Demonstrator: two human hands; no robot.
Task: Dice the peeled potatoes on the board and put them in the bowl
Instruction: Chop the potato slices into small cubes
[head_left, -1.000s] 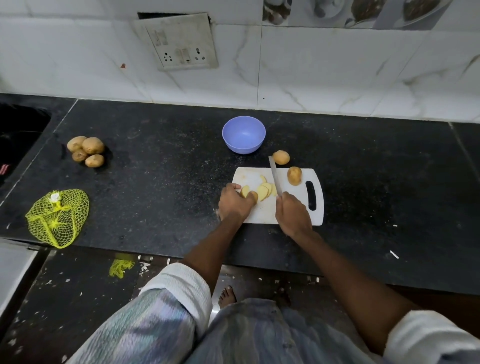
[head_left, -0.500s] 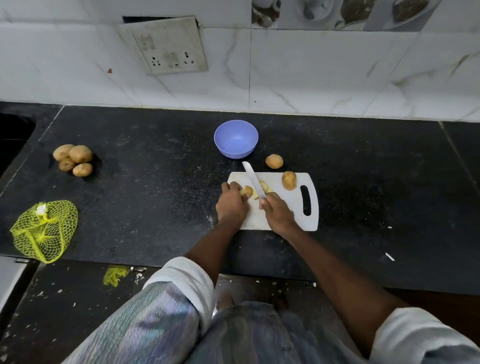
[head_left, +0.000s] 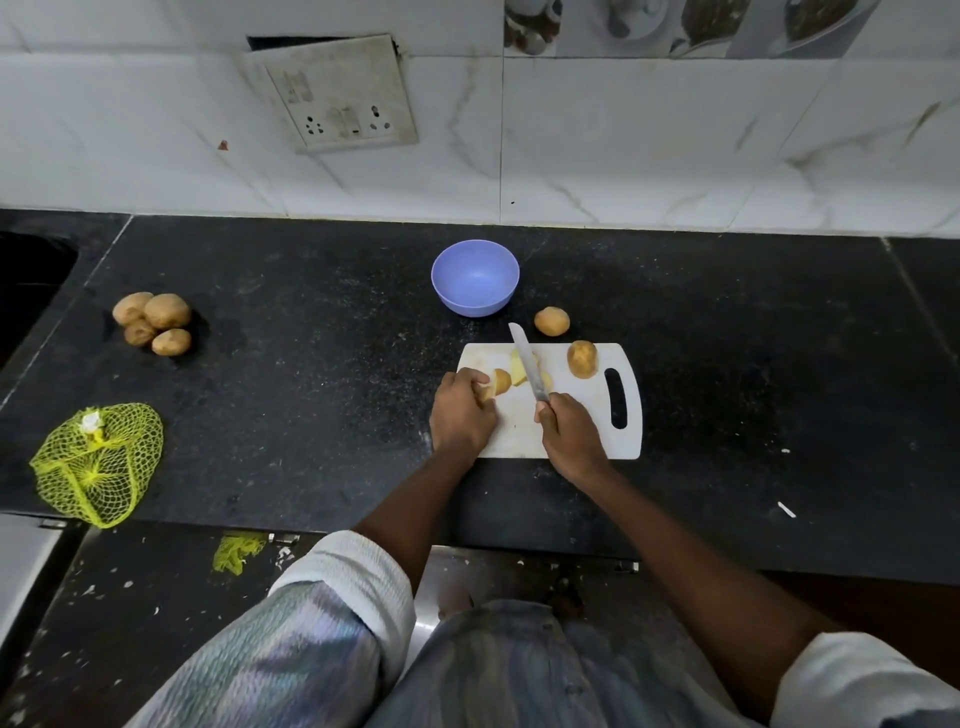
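I see the white cutting board (head_left: 571, 415) lying flat under both hands, its handle slot out past my right hand (head_left: 571, 436). My left hand (head_left: 461, 413) grips a potato piece (head_left: 498, 382), with pale slices (head_left: 519, 370) just beyond it, beside the knife (head_left: 530, 369) my right hand holds. A whole potato (head_left: 582, 358) sits beyond my right hand; the empty lilac bowl (head_left: 475, 278) stands farther off.

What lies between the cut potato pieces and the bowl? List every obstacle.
Nothing visible blocks it. The cut pieces lie beside the knife; bare counter separates the board from the empty bowl. The whole potato sits off to the right.
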